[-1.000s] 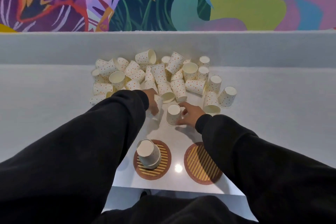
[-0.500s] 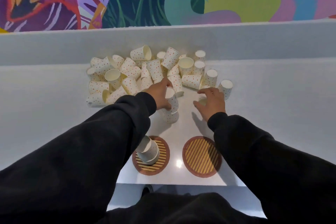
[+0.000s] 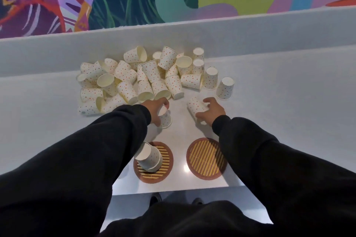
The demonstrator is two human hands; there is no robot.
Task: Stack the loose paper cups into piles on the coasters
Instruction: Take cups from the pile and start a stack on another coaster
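A heap of several dotted white paper cups (image 3: pixel 150 77) lies at the back of the white table. My left hand (image 3: pixel 155 108) grips a short stack of upside-down cups (image 3: pixel 165 118) standing on the table just in front of the heap. To the right, my right hand (image 3: pixel 212 110) holds a single cup (image 3: pixel 195 107) tilted on its side. Two round striped coasters sit near the front edge. The left coaster (image 3: pixel 165 163) carries a small leaning pile of upside-down cups (image 3: pixel 149 157). The right coaster (image 3: pixel 206 158) has nothing on it.
Two upside-down cups (image 3: pixel 225 88) stand apart at the right of the heap. The table's front edge (image 3: pixel 173 188) runs just below the coasters. A grey ledge (image 3: pixel 250 31) and a colourful mural rise behind the heap. My black sleeves cover both lower corners.
My right hand took one cup from the right of the heap and drew it back, tilted. My left hand stayed on its stack and pulled it slightly nearer.
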